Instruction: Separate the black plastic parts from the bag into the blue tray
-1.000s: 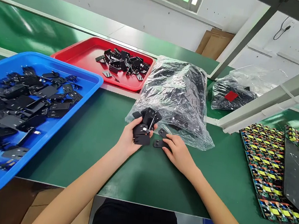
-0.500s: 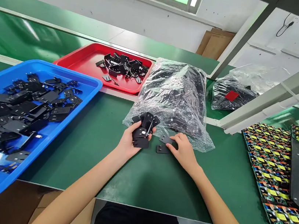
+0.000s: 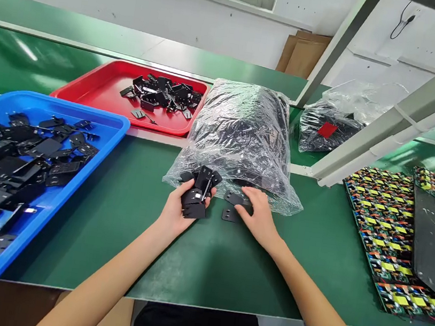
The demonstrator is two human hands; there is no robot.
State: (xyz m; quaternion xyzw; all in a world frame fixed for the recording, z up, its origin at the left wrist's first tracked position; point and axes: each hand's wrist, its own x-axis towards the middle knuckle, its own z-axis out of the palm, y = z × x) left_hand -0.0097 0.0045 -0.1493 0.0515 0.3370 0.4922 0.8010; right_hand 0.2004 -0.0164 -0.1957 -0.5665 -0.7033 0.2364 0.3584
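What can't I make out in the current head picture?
All in the head view:
Palm of the left hand: hidden by the black parts it holds.
Whether the right hand grips the black plates: its fingers cover part of them.
Left end of the blue tray: cut off by the picture's edge.
Contents of the plastic bag: obscured by wrinkles and glare.

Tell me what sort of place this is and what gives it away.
It looks like an electronics assembly workshop, most likely: packed circuit boards lie on a long green workbench, and a blue tray and a red tray hold loose black parts.
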